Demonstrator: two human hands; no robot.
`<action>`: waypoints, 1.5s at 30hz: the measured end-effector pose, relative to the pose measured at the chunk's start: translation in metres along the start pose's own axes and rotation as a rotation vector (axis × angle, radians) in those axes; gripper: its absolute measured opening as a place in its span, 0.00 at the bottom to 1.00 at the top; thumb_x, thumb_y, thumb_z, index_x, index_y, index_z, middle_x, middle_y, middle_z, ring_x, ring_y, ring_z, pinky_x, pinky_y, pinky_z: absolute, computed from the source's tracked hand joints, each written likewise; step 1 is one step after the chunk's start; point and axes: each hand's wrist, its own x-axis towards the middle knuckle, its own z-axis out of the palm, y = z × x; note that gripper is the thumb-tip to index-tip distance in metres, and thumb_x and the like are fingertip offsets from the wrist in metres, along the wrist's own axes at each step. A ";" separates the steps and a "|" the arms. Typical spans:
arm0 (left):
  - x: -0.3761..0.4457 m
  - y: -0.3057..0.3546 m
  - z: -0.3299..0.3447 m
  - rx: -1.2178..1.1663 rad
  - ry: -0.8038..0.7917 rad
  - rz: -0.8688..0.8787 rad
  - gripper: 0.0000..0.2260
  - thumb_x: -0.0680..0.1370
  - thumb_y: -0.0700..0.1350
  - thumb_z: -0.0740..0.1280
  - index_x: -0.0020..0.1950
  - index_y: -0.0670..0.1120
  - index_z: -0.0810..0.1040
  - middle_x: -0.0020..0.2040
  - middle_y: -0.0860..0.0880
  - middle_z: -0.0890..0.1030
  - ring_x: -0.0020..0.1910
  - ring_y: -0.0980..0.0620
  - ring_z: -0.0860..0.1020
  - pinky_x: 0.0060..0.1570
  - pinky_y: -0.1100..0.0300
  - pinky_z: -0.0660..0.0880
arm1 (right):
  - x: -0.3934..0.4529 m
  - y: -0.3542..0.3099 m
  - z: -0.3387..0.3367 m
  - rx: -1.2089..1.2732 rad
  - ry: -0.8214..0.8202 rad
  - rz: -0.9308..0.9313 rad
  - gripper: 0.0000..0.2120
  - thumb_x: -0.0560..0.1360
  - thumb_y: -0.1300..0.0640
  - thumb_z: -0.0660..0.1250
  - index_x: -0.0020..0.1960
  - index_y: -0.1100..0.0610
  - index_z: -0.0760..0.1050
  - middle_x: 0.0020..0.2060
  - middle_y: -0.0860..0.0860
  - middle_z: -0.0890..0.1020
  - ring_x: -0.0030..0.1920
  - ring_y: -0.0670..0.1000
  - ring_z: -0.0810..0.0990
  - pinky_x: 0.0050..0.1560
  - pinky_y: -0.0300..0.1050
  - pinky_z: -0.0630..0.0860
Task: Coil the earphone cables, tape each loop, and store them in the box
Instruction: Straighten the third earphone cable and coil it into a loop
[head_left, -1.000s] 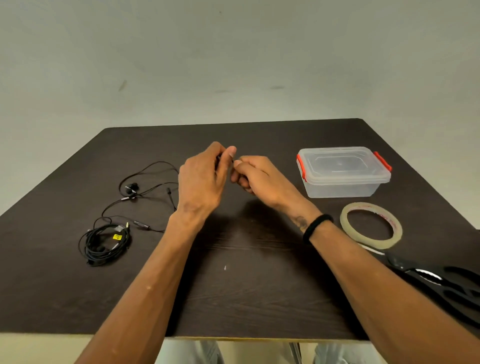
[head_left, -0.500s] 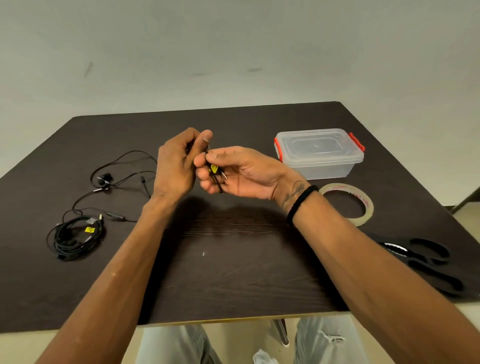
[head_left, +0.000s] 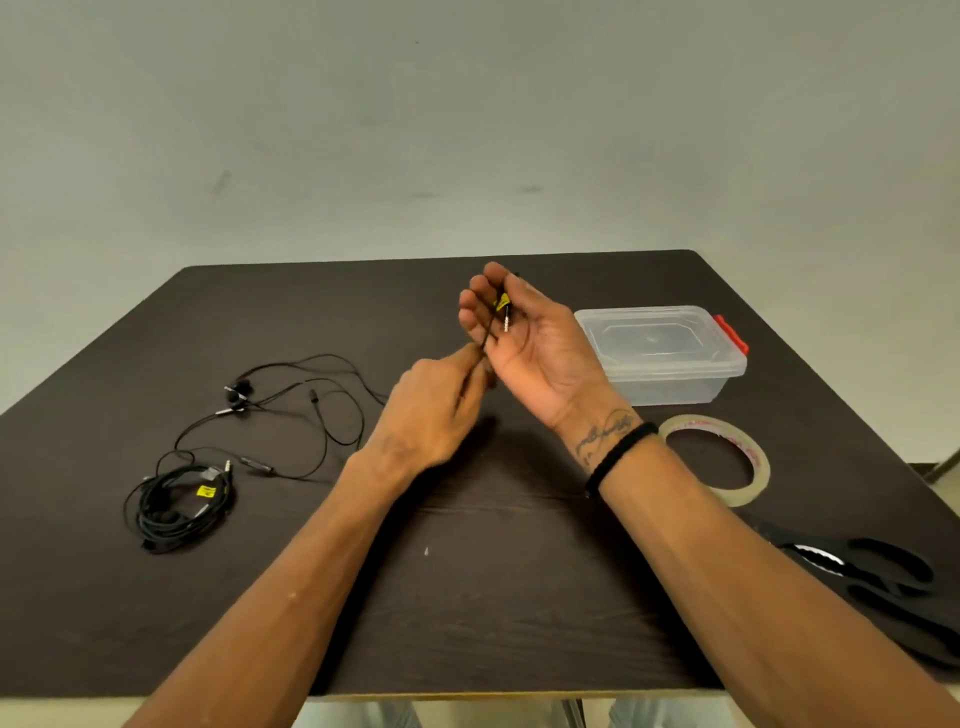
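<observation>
Head view. Right hand (head_left: 524, 348) is raised palm-up, thumb pinning the plug end of the cable (head_left: 488, 325) against its fingers (head_left: 475, 306). Left hand (head_left: 431, 410) pinches the same cable just below.

Risks: a slack pinch would likely drop the plug; the trailing cable may snag the loose earphones (head_left: 291, 405) on the table (head_left: 467, 597).

Count: one coiled bundle (head_left: 176, 506), one closed box (head_left: 662, 353), one tape roll (head_left: 714, 460), one pair of scissors (head_left: 878, 582).

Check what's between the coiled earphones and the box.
Head view: the loose earphone, then both hands, left and right, working a cable; coiled earphones, box.
</observation>
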 end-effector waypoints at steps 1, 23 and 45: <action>0.000 0.001 -0.001 0.022 -0.027 0.026 0.11 0.85 0.55 0.56 0.48 0.53 0.73 0.37 0.54 0.81 0.37 0.46 0.81 0.41 0.47 0.79 | 0.001 0.000 -0.001 -0.072 0.016 -0.055 0.11 0.86 0.60 0.59 0.56 0.62 0.79 0.46 0.56 0.86 0.49 0.53 0.86 0.56 0.47 0.82; 0.003 -0.003 -0.035 0.072 0.445 -0.016 0.15 0.86 0.58 0.58 0.44 0.51 0.68 0.27 0.56 0.67 0.26 0.56 0.69 0.30 0.61 0.62 | -0.014 0.015 0.007 -0.724 -0.132 0.193 0.17 0.82 0.57 0.52 0.36 0.57 0.70 0.29 0.53 0.66 0.30 0.51 0.64 0.36 0.48 0.63; 0.003 0.003 -0.006 -0.196 0.083 -0.138 0.17 0.86 0.56 0.55 0.41 0.57 0.75 0.32 0.56 0.78 0.32 0.57 0.78 0.37 0.53 0.74 | -0.011 -0.007 0.022 -0.001 -0.103 0.009 0.16 0.86 0.55 0.59 0.49 0.60 0.82 0.47 0.56 0.86 0.50 0.54 0.87 0.55 0.48 0.84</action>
